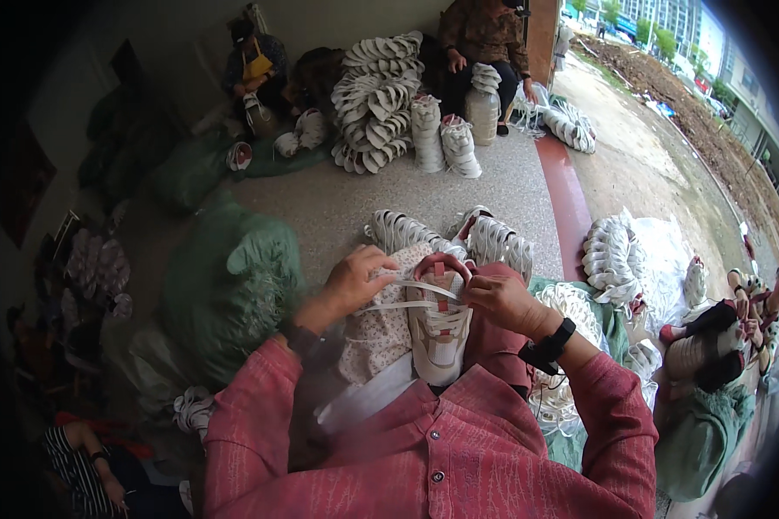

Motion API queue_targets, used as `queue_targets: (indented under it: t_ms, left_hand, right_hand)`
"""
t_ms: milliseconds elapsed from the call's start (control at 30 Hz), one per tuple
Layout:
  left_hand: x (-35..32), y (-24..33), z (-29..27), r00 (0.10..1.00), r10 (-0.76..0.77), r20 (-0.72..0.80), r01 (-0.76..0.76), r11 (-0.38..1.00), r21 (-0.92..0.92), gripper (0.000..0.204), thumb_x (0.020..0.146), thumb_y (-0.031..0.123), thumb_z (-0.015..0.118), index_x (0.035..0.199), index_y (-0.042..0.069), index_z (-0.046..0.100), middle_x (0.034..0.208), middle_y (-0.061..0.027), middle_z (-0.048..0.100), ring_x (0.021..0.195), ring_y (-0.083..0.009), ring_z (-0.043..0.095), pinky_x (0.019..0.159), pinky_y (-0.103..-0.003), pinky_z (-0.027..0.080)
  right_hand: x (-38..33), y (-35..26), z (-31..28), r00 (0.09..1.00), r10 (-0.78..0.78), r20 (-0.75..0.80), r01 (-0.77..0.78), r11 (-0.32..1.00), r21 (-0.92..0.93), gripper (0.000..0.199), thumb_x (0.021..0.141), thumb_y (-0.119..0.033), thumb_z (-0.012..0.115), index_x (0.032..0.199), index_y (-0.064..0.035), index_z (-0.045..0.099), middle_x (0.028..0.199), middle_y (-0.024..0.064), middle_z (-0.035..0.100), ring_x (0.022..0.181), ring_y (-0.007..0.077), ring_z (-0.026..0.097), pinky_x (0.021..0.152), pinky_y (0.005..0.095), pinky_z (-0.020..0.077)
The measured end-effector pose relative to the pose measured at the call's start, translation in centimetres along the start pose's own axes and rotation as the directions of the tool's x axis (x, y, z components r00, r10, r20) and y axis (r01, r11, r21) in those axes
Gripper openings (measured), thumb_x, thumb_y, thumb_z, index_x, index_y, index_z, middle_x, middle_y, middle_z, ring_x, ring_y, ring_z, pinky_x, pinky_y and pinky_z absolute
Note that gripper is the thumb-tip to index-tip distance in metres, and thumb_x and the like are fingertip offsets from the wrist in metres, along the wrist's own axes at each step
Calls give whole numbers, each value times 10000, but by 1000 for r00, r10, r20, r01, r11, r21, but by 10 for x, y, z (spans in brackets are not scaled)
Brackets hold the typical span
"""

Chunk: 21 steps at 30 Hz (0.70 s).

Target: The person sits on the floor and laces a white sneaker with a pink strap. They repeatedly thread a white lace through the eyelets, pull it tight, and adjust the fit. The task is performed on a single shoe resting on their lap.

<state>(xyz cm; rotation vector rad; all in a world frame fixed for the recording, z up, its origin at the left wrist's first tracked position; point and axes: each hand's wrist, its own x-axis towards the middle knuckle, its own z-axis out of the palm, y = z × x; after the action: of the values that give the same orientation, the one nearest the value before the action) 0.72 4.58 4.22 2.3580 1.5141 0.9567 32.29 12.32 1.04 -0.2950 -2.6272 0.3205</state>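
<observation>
A white, beige and pink shoe upper point(440, 348) rests in my lap, with its toe toward me and its reddish collar away. White shoelace point(407, 304) crosses its tongue and stretches out to the left. My left hand point(355, 284) is closed beside the shoe, with a strand of the lace at its fingertips. On the other side, my right hand point(506, 301) pinches the lace close against the eyelet edge; its fingertips partly hide that spot. Beneath the shoe, a flower-patterned cloth point(368, 346) covers my left thigh.
Nested shoe uppers point(502, 246) lie just beyond my knees. A bundle of white laces point(567, 307) is at my right, a green sack point(234, 277) at my left. Tall stacks of uppers point(376, 104) stand farther back near seated people. Other people sit at both sides.
</observation>
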Motion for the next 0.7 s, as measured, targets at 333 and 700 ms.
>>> queue_targets:
  t_ms: [333, 700]
  left_hand:
    - [24, 17, 50, 958, -114, 262, 124, 992, -25, 304, 811, 340, 777, 863, 56, 681, 923, -81, 550, 927, -258, 588, 838, -363, 472]
    - [24, 11, 53, 806, -377, 457, 591, 566, -575, 175, 873, 220, 746, 849, 47, 748, 893, 0, 558, 828, -112, 557, 797, -268, 445]
  right_hand:
    - [9, -18, 14, 981, -156, -112, 93, 897, -433, 171, 741, -133, 648, 892, -100, 572, 963, 62, 551, 884, 232, 606, 829, 387, 497]
    - [-8, 2, -20, 996, 93, -7, -93, 995, 28, 454, 738, -55, 654, 1186, -78, 583, 1186, 130, 584, 1043, 339, 606, 879, 425, 498]
